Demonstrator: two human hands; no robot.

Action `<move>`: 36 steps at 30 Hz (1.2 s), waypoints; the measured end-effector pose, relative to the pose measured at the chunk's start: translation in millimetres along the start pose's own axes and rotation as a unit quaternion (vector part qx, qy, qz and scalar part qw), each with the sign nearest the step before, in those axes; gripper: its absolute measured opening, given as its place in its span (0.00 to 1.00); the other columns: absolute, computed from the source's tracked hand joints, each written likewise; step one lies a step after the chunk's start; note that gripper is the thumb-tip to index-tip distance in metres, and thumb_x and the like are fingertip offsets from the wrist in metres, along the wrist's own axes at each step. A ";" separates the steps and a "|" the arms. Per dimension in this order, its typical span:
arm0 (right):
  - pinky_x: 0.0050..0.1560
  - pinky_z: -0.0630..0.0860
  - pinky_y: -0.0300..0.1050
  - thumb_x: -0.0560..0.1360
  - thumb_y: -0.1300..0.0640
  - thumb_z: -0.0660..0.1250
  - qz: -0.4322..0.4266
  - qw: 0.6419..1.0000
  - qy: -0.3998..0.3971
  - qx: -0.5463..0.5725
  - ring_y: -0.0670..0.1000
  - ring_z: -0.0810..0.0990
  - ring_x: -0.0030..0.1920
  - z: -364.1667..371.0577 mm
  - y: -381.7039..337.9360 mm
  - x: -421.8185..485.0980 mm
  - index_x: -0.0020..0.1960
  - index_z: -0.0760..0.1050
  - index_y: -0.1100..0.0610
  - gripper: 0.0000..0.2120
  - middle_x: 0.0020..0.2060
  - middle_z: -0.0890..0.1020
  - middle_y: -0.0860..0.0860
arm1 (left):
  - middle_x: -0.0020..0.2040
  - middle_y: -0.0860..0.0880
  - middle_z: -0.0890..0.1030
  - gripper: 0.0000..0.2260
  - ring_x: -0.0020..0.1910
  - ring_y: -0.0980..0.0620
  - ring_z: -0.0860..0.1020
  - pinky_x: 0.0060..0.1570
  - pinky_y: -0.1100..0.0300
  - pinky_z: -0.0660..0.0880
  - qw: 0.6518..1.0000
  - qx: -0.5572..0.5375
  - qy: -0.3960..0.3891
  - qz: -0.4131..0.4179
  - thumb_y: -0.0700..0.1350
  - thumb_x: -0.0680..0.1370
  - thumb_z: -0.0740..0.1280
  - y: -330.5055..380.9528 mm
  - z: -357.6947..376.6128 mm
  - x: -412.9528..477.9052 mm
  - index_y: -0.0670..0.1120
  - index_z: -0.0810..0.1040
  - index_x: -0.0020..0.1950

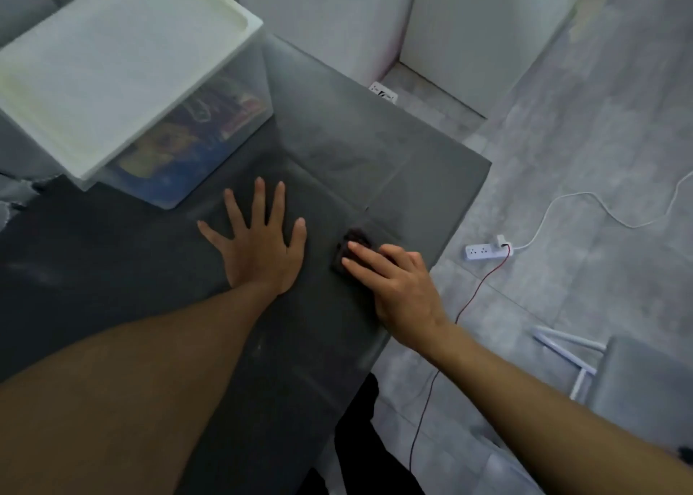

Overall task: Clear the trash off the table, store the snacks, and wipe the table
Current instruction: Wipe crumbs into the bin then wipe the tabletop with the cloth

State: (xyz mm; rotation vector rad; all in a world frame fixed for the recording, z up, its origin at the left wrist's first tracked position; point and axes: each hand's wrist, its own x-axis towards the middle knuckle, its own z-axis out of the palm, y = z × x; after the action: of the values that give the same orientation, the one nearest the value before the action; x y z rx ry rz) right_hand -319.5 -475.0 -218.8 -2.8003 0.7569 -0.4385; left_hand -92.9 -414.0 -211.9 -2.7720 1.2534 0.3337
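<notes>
**Wiping stage: one hand braces, the other presses the cloth**

We see the grey table (337, 145) from above, with both bare forearms reaching onto it. The left hand (262, 247) lies palm-down on the tabletop with its fingers spread wide; it holds nothing. The right hand (397, 288) rests on a small dark wiping cloth (354, 239), its fingers laid nearly straight across the top and pressing it flat against the surface. The cloth sits close to the table's right edge, just beside the left hand but not touching it.

At the far left corner stands a translucent storage bin (258, 82) closed by a white lid (123, 67). Coloured snacks (195, 138) show through its wall, so we judge the storing step complete. We can make out no loose trash on the visible tabletop (the picture is soft, so small crumbs could escape us). On the floor (600, 119) to the right lies a white power strip (483, 251).

We expect the cloth to be light, soft and easily bunched. It should therefore be driven from above with a flat palm or flat fingers rather than pinched at one corner, which would let it fold and trail. The tabletop looks smooth, so the cloth should slide readily. Near the edge, we would keep pressure centred so that it does not slip off.
</notes>
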 end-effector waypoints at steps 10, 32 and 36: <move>0.63 0.62 0.54 0.74 0.66 0.59 0.316 0.948 0.038 0.004 0.56 0.67 0.70 -6.4 91.7 130.9 0.72 0.73 0.49 0.28 0.73 0.71 0.46 | 0.80 0.54 0.36 0.30 0.79 0.39 0.39 0.66 0.23 0.48 1.000 0.030 0.008 -0.001 0.66 0.79 0.35 3.7 3.3 5.1 0.58 0.32 0.78; 0.61 0.67 0.49 0.76 0.61 0.58 -0.084 0.995 -0.050 0.028 0.55 0.69 0.73 34.2 40.2 182.5 0.69 0.76 0.50 0.23 0.71 0.74 0.50 | 0.81 0.53 0.38 0.31 0.79 0.39 0.41 0.65 0.24 0.49 0.999 0.042 -0.001 0.003 0.65 0.79 0.39 1.8 -0.3 7.1 0.57 0.37 0.80; 0.63 0.69 0.52 0.72 0.66 0.60 -0.043 0.999 -0.014 0.017 0.58 0.71 0.72 34.5 73.9 223.3 0.67 0.78 0.52 0.26 0.69 0.76 0.52 | 0.80 0.53 0.36 0.31 0.79 0.39 0.40 0.65 0.24 0.49 0.999 0.042 -0.003 0.005 0.66 0.79 0.39 2.0 -2.2 6.7 0.57 0.36 0.80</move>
State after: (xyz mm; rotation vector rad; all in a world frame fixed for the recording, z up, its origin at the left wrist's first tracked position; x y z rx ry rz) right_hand -157.6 -649.1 -220.0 -2.8096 0.6200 -0.4217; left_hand -89.7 -420.6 -211.2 -2.6934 1.2511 0.2827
